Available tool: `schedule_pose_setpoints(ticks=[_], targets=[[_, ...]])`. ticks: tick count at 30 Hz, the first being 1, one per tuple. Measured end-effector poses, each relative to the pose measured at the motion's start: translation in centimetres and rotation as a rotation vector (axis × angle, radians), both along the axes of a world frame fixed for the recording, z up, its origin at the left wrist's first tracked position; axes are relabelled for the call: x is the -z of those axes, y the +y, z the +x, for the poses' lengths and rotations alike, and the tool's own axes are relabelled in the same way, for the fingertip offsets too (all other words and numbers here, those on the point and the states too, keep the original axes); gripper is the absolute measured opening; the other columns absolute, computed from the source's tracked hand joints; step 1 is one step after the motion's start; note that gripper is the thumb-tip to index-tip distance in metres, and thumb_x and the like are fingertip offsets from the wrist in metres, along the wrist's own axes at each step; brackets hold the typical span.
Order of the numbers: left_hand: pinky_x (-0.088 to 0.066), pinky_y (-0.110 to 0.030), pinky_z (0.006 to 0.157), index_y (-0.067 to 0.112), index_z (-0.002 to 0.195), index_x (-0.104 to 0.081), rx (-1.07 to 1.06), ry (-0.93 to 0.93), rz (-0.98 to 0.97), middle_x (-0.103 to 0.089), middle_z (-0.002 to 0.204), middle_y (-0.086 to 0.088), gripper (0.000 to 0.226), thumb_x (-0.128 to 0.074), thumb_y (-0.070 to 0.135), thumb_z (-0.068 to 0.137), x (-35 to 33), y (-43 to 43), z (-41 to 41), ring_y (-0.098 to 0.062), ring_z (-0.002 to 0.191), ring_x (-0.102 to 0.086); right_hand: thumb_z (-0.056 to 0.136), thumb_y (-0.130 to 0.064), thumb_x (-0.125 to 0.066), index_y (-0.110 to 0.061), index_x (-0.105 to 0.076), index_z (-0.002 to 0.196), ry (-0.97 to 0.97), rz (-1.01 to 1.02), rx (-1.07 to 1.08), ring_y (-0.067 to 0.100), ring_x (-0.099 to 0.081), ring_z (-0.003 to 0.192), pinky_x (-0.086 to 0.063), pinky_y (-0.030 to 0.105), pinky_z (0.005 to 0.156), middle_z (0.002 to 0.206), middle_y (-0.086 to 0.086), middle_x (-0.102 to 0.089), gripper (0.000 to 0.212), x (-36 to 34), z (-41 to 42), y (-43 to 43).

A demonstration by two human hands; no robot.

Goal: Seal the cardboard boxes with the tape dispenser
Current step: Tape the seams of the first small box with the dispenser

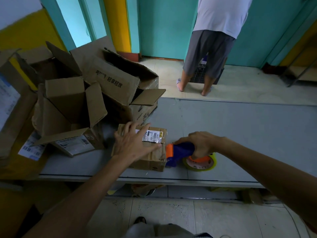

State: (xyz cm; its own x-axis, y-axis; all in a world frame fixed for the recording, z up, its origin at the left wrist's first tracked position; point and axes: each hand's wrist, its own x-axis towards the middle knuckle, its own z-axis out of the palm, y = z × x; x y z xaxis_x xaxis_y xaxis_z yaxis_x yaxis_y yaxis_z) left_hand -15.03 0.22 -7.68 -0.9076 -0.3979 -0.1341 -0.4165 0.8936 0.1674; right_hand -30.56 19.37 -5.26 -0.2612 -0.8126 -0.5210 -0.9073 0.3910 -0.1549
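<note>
Blue-and-orange tape dispenser [180, 152], brown cardboard box [151, 157], grey table [240, 127].

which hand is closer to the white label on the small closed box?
Left. The left hand lies flat on the small box, covering the left part of the white label. The right hand is past the box's right edge, gripping the tape dispenser.

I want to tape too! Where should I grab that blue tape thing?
Grab the tape dispenser by its blue handle, coming from the right, like the right hand does. Its orange front end points left at the small box.
</note>
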Motion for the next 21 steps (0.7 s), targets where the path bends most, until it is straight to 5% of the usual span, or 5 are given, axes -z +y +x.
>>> schedule_pose_setpoints(ticks=[10, 15, 17, 21], targets=[[0.0, -0.057, 0.111, 0.038, 0.145, -0.005, 0.16, 0.006, 0.033, -0.011, 0.154, 0.007, 0.097, -0.041, 0.084, 0.068, 0.0, -0.3, 0.5, -0.017, 0.142, -0.005, 0.082, -0.042, -0.06, -0.043, -0.033, 0.138, 0.257, 0.074, 0.011, 0.016, -0.055, 0.104, -0.044, 0.028, 0.08, 0.118, -0.005, -0.059, 0.063, -3.2, -2.1, 3.0], [0.019, -0.049, 0.107, 0.035, 0.142, -0.028, 0.546, 0.015, -0.009, -0.009, 0.156, 0.01, 0.094, -0.024, 0.089, 0.064, -0.6, 0.7, -0.1, -0.01, 0.143, 0.005, 0.084, -0.049, -0.06, -0.04, -0.027, 0.142, 0.365, -0.013, 0.066, 0.015, -0.053, 0.097, -0.043, 0.026, 0.076, 0.114, -0.001, -0.057, 0.067, -5.4, -2.4, 4.7], [0.016, -0.051, 0.108, 0.038, 0.141, -0.033, 0.584, 0.039, -0.124, -0.009, 0.156, 0.004, 0.085, -0.017, 0.084, 0.071, -1.4, 1.4, -0.3, -0.017, 0.143, 0.001, 0.084, -0.049, -0.059, -0.039, -0.026, 0.142, 0.384, -0.055, 0.082, 0.013, -0.047, 0.089, -0.038, 0.025, 0.073, 0.113, 0.0, -0.055, 0.068, -5.8, -1.9, 4.9], [-0.007, -0.058, 0.11, 0.03, 0.147, -0.018, 0.332, -0.085, -0.13, -0.012, 0.154, -0.005, 0.061, -0.028, 0.058, 0.093, -2.6, 5.4, 1.4, -0.026, 0.141, -0.009, 0.084, -0.05, -0.058, -0.039, -0.024, 0.143, 0.362, -0.079, 0.1, 0.017, -0.052, 0.095, -0.038, 0.026, 0.073, 0.113, 0.002, -0.055, 0.069, -5.9, -1.0, 5.0]])
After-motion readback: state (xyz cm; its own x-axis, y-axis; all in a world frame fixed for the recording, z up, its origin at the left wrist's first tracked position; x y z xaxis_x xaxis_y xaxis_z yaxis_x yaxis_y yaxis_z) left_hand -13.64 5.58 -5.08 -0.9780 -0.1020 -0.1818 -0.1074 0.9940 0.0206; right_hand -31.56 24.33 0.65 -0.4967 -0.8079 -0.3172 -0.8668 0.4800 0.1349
